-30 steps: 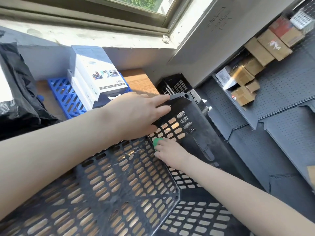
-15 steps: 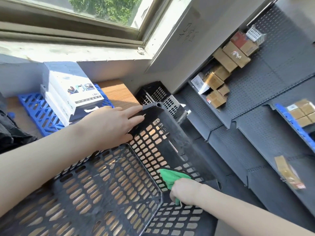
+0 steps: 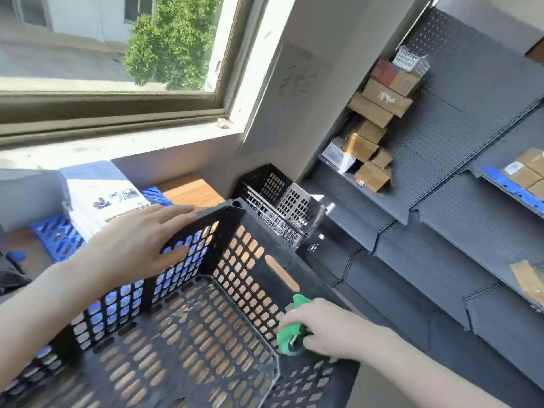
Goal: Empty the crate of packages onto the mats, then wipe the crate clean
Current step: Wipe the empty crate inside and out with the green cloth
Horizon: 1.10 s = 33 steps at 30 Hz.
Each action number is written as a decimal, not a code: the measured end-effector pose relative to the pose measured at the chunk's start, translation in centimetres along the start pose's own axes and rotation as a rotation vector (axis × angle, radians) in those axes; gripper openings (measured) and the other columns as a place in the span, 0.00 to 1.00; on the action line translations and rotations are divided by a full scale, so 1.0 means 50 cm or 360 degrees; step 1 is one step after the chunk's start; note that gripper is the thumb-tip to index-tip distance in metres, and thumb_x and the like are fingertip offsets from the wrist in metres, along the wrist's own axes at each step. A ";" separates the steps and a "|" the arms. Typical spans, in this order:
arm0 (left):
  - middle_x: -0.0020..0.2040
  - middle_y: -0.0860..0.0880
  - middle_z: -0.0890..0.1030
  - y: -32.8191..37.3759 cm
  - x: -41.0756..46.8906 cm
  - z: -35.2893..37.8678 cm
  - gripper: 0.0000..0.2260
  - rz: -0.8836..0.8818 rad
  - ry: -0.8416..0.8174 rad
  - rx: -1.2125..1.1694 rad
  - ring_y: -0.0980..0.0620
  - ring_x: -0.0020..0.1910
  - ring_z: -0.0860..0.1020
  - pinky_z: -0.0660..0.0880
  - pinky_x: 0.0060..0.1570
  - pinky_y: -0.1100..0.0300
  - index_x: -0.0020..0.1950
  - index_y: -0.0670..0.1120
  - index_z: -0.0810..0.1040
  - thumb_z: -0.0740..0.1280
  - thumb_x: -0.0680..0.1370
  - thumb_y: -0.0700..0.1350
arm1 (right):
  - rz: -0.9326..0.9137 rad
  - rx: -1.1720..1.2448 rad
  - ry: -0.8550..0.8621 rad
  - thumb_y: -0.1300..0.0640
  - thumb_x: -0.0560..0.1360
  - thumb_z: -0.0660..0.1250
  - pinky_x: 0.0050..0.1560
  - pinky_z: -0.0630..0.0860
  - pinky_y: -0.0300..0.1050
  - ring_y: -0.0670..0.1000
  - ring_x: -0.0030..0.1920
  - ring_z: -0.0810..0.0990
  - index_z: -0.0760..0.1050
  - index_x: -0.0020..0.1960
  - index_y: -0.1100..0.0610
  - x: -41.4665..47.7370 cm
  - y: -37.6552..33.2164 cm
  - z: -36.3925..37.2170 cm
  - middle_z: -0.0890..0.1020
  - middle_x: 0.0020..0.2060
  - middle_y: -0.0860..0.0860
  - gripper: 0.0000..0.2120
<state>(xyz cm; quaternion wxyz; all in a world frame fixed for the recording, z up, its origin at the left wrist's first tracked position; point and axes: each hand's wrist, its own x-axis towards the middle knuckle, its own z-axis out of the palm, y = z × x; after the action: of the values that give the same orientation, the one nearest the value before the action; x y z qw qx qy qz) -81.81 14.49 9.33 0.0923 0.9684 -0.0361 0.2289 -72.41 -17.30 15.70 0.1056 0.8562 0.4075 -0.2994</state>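
- A second black crate is sitting just behind the empty crate; white boxes are lying on a blue mat.
- Two crates and one green cloth are showing.
- The left hand, fingers straight, is resting on its far wall; the right hand is clutching the cloth against its right wall.

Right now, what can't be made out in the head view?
All head view.
- Green cloth: mostly covered by the right hand gripping it; its extent is hidden.
- Crate: near side cut off by the bottom edge.
- White boxes on the blue mat: print blurred; the left hand covers part.
- Labels on the shelf boxes: too small.
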 end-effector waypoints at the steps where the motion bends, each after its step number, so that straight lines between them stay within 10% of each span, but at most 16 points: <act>1: 0.63 0.48 0.80 0.007 0.000 -0.011 0.25 -0.0053 0.0012 -0.0025 0.46 0.54 0.81 0.79 0.53 0.52 0.63 0.46 0.79 0.57 0.76 0.59 | -0.0051 0.0140 0.0103 0.64 0.73 0.60 0.42 0.70 0.39 0.48 0.52 0.76 0.74 0.62 0.40 0.005 0.004 -0.004 0.77 0.53 0.44 0.24; 4: 0.61 0.49 0.80 0.035 -0.014 -0.041 0.20 -0.0229 0.0113 -0.0106 0.46 0.58 0.78 0.73 0.59 0.54 0.60 0.46 0.80 0.59 0.76 0.56 | -0.0244 0.0616 0.0384 0.59 0.72 0.66 0.43 0.70 0.30 0.34 0.44 0.76 0.75 0.61 0.39 0.027 -0.002 -0.020 0.79 0.57 0.38 0.22; 9: 0.60 0.66 0.77 0.137 -0.076 -0.087 0.16 -0.0883 0.0319 -0.0621 0.68 0.61 0.72 0.65 0.61 0.71 0.59 0.58 0.78 0.64 0.73 0.59 | -0.0596 0.1278 0.0644 0.57 0.68 0.75 0.58 0.71 0.37 0.39 0.56 0.77 0.77 0.55 0.42 0.065 -0.039 -0.059 0.80 0.53 0.38 0.19; 16: 0.58 0.61 0.81 0.258 -0.127 -0.130 0.22 -0.1267 0.0263 -0.1342 0.62 0.60 0.77 0.72 0.62 0.60 0.63 0.58 0.76 0.69 0.69 0.58 | -0.0914 0.1727 0.0540 0.55 0.61 0.75 0.50 0.73 0.33 0.42 0.49 0.79 0.75 0.50 0.44 0.081 -0.120 -0.085 0.81 0.48 0.45 0.19; 25: 0.50 0.51 0.84 0.278 -0.124 -0.180 0.18 -0.1386 0.0503 -0.1366 0.49 0.52 0.82 0.78 0.58 0.51 0.55 0.61 0.80 0.73 0.66 0.52 | -0.1188 0.2241 0.0239 0.54 0.61 0.77 0.58 0.75 0.49 0.53 0.56 0.81 0.79 0.55 0.48 0.069 -0.194 -0.102 0.83 0.52 0.54 0.23; 33: 0.43 0.54 0.84 0.286 -0.093 -0.200 0.09 -0.1565 0.0906 -0.1026 0.55 0.44 0.82 0.79 0.46 0.58 0.49 0.55 0.81 0.73 0.70 0.51 | -0.1261 0.1895 -0.0037 0.60 0.68 0.76 0.60 0.76 0.52 0.53 0.54 0.82 0.76 0.60 0.46 0.113 -0.200 -0.125 0.83 0.54 0.50 0.22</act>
<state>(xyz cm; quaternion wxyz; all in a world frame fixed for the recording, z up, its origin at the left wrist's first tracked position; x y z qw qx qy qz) -91.93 2.57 18.32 0.4781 0.6972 0.3700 0.3853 -74.61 -4.61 17.96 -0.4922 0.5529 0.4541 -0.4959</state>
